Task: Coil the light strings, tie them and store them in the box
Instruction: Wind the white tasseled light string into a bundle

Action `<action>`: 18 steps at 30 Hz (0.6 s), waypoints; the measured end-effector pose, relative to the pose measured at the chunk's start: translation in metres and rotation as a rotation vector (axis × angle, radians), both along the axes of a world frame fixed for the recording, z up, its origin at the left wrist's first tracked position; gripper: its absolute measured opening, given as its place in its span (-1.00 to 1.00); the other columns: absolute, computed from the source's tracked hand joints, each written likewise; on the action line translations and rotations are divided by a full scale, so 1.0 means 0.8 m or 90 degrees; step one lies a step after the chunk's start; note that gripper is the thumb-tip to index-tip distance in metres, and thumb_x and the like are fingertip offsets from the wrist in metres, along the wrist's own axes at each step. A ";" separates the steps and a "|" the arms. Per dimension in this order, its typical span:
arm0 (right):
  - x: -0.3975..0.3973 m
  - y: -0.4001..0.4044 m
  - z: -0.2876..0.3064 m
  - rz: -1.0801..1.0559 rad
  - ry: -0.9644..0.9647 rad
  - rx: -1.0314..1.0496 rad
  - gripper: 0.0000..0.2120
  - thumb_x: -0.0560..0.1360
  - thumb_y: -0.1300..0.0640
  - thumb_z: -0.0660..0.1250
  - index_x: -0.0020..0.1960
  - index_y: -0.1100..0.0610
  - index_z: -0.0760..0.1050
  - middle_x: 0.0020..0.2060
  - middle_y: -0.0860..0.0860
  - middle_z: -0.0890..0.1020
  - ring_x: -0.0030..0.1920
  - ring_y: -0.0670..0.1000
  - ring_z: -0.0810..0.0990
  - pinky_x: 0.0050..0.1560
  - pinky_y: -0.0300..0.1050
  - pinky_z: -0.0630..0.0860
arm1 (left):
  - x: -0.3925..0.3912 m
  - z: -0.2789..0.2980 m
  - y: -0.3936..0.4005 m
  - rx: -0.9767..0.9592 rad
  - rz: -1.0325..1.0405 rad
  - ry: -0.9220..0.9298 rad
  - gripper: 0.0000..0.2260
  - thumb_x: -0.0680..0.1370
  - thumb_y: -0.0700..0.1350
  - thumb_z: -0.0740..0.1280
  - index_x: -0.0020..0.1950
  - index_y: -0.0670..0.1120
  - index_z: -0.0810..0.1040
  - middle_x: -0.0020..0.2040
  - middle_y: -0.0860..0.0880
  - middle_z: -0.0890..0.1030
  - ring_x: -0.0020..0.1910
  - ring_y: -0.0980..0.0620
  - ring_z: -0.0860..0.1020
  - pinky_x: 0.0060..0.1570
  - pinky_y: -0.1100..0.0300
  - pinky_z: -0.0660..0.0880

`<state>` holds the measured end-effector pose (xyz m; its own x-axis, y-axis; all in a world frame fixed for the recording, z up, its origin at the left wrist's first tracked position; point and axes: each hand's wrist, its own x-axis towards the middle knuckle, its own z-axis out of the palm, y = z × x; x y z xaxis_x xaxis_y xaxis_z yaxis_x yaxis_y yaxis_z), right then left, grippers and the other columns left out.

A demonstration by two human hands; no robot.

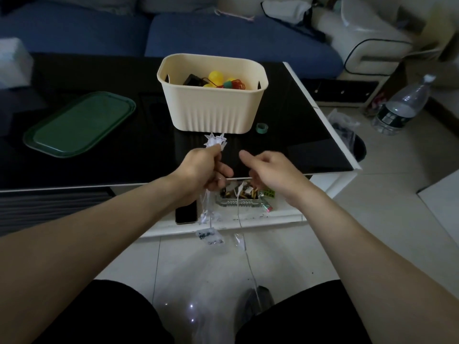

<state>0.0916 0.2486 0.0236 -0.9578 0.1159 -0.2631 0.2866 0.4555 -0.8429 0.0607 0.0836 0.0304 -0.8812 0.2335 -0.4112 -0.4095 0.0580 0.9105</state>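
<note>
Lap: my legs in black, at the bottom edge; pale floor tiles between them.
Loose wire (248, 259): thin clear strand running from the floor between my knees up toward my right hand; small lit points show on the part lying low on the floor.
Hanging stars (208, 217): clear star lamps of the light string dangle below my left fist, in front of the table's lower shelf.
Left hand (202, 173): fingers curled tight round a gathered bunch of the light string (215, 141); white star lamps stick out above the fist, more strands drop beneath it.
Right hand (267, 171): just beside the left, apart from it; fingers curled inward, index tip pointing toward the left hand. The wire rises to it from below; I cannot tell whether the fingers actually pinch it.
Lower shelf: glass ashtray (239, 197) with butts, dark phone (186, 211) to its left.
Table (119, 150): black glossy top, white edge.
Box (213, 93): cream, ribbed, open, standing just beyond my hands; inside it a coloured ball light string (218, 80) with red wire.
Tape roll (262, 127): green, just right of the box.
Lid (79, 124): green, flat on the table, well left.
Bottle (402, 106): clear plastic, on the floor far right.
Sofa (149, 33): blue, behind the table.
</note>
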 end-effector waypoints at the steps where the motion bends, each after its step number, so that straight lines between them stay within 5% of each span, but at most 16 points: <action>1: -0.001 0.003 -0.004 -0.007 -0.084 -0.044 -0.48 0.56 -0.31 0.26 0.08 0.16 0.58 -0.19 0.05 0.66 -0.14 0.03 0.64 0.03 0.02 0.52 | 0.000 0.002 0.001 0.025 0.018 0.000 -0.73 0.69 -0.05 0.07 -0.16 -0.12 0.33 -0.38 -0.14 0.55 -0.51 -0.06 0.39 -0.44 0.17 0.24; 6: 0.001 0.021 -0.013 0.168 -0.351 -0.203 -0.19 0.53 -0.47 0.02 0.34 0.20 0.48 0.14 0.17 0.70 0.16 0.12 0.69 0.36 0.15 0.42 | -0.003 0.009 -0.002 0.151 0.082 0.004 -0.71 0.69 -0.01 0.10 -0.21 -0.09 0.31 -0.38 -0.13 0.51 -0.53 -0.02 0.36 -0.45 0.16 0.17; 12: 0.004 0.027 -0.001 0.245 -0.294 -0.277 -0.40 0.44 -0.07 0.43 0.36 0.27 0.51 0.11 0.14 0.69 0.15 0.10 0.68 0.45 0.22 0.36 | -0.008 0.015 -0.011 0.214 0.137 0.036 -0.71 0.67 -0.04 0.12 -0.24 -0.08 0.30 -0.40 -0.11 0.46 -0.53 0.00 0.31 -0.48 0.18 0.16; 18: 0.005 0.012 -0.010 0.256 -0.301 -0.155 -0.44 0.43 -0.18 0.44 0.30 0.14 0.56 -0.01 0.05 0.64 0.04 0.03 0.63 0.34 0.12 0.49 | -0.007 0.018 -0.014 0.242 0.126 0.044 -0.70 0.66 -0.04 0.13 -0.27 -0.07 0.29 -0.40 -0.09 0.45 -0.49 0.00 0.31 -0.48 0.19 0.16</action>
